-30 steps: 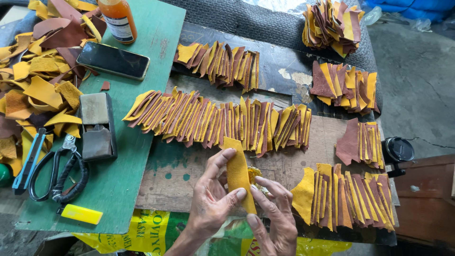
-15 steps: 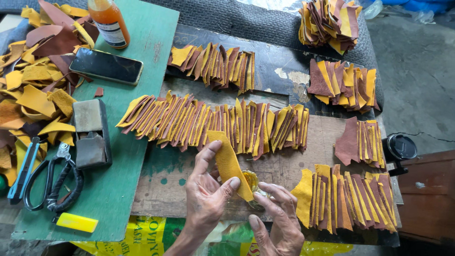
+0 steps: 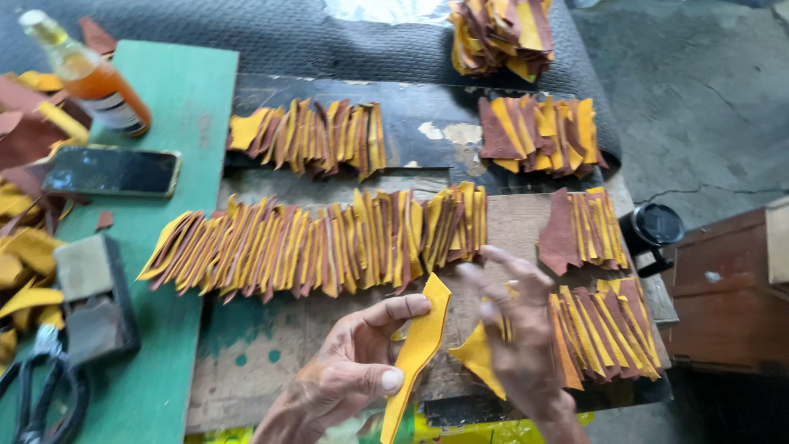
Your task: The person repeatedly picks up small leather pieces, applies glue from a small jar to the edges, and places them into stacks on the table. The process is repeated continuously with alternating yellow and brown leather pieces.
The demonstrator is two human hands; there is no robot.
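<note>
Left hand (image 3: pixel 349 374) pinches a yellow strip (image 3: pixel 415 353) between thumb and forefinger, low in the middle of the view, above the board (image 3: pixel 263 345). The strip's long axis runs steeply, its pointed upper end up and slightly right, its lower end down-left and cut off by the bottom edge. It is thin, soft and suede-like, curved along one side.

Right hand (image 3: pixel 522 345) is blurred; its fingers spread loosely over a yellow piece (image 3: pixel 481 358) at the left end of the near pile (image 3: pixel 608 329), and whether it grips that piece cannot be told.

A long row (image 3: pixel 320 242) of overlapping yellow and brown strips lies just beyond the hands. Scissors (image 3: pixel 37 395) are cut off at the lower left. A phone (image 3: pixel 111 171) and a bottle (image 3: pixel 90 78) sit on the green mat (image 3: pixel 177 107).
</note>
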